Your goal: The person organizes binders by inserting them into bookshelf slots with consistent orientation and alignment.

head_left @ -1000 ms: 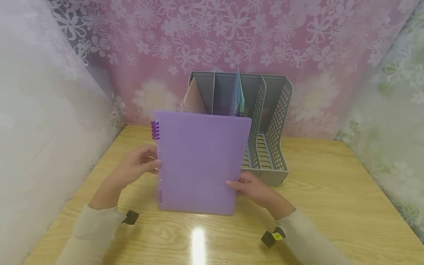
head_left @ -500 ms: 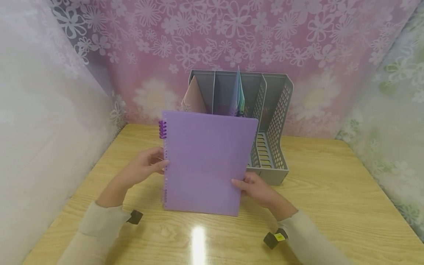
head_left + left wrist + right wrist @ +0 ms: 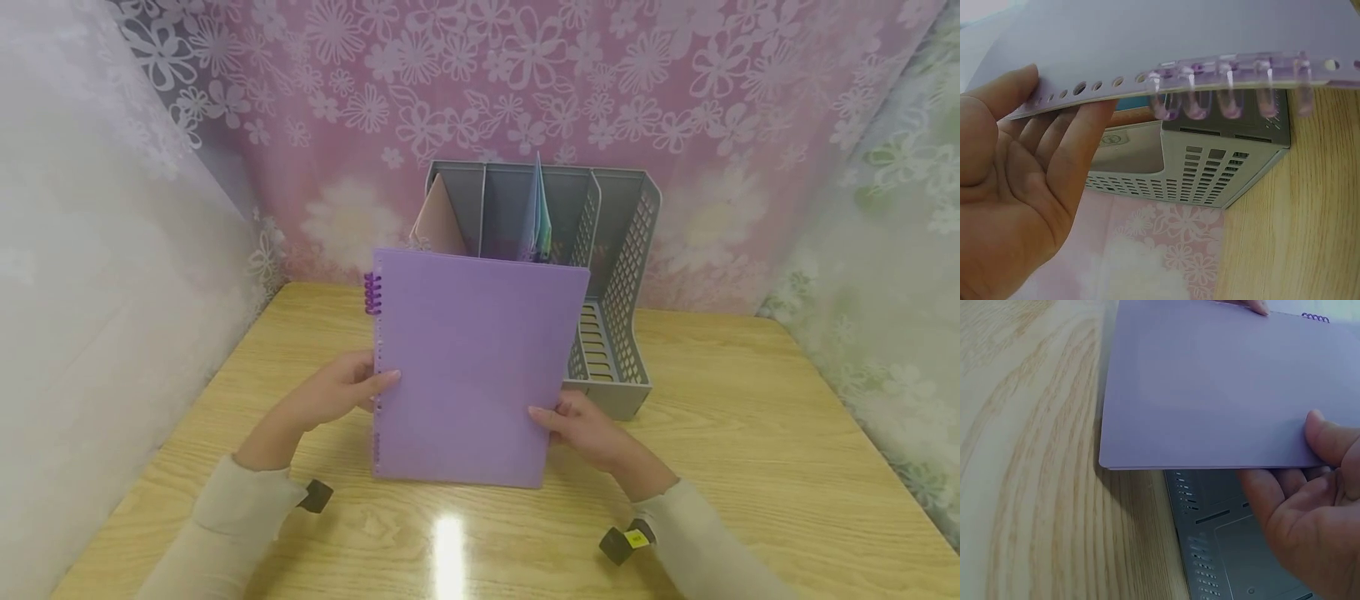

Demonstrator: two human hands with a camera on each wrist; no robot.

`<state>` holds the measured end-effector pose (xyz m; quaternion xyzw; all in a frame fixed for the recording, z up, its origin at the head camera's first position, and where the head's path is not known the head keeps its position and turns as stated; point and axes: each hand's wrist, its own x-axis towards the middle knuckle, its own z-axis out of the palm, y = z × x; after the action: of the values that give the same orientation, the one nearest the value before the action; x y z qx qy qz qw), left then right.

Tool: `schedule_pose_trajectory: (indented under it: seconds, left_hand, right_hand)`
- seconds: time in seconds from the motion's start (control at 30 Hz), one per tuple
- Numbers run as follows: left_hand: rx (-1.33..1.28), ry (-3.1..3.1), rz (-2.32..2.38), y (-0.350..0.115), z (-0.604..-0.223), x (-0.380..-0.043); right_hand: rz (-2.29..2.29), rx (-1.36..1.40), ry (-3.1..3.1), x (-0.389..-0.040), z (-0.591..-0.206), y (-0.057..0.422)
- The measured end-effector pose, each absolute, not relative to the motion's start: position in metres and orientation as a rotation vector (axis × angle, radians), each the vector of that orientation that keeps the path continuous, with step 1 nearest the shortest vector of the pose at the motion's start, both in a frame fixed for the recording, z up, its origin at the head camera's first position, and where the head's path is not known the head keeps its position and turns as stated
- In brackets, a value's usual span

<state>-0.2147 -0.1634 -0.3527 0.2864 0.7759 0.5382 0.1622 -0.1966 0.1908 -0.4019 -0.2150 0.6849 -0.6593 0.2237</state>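
Note:
A purple loose-leaf notebook (image 3: 472, 367) stands nearly upright in front of the grey file organizer, its cover toward the head camera. Purple binder rings (image 3: 1229, 87) show along its punched left edge. My left hand (image 3: 333, 392) pinches that edge, thumb on the front cover and fingers behind. On the opposite side, my right hand (image 3: 588, 429) grips the lower right edge, thumb in front; its fingers pass behind the notebook, as the right wrist view shows. The grey file organizer (image 3: 618, 400) is partly hidden behind the notebook.
Inside the organizer, a pinkish folder (image 3: 438, 221) leans in the left slot and blue-green booklets (image 3: 542, 212) stand near the middle. The wooden table (image 3: 720, 433) is bounded by a pink floral curtain (image 3: 480, 83) behind and pale curtains at both sides.
The notebook has shifted slightly to the right with both hands. My left thumb has moved from the punched edge further onto the cover.

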Motion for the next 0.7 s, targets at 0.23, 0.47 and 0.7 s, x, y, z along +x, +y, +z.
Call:
schedule_pose_trajectory:
  seconds: [0.23,0.47,0.7]
  left_hand:
    - [0.869,2.172,1.555,-0.164,-0.354,-0.213]
    - [0.926,2.177,1.585,-0.165,-0.353,-0.212]
    - [0.945,2.211,1.592,-0.168,-0.355,-0.212]
  right_hand:
    - [-1.796,-0.563,1.926,-0.194,-0.401,0.191]
    - [-1.744,-0.5,2.111,-0.195,-0.397,0.191]
    - [-1.947,-0.545,2.315,-0.197,-0.38,0.201]
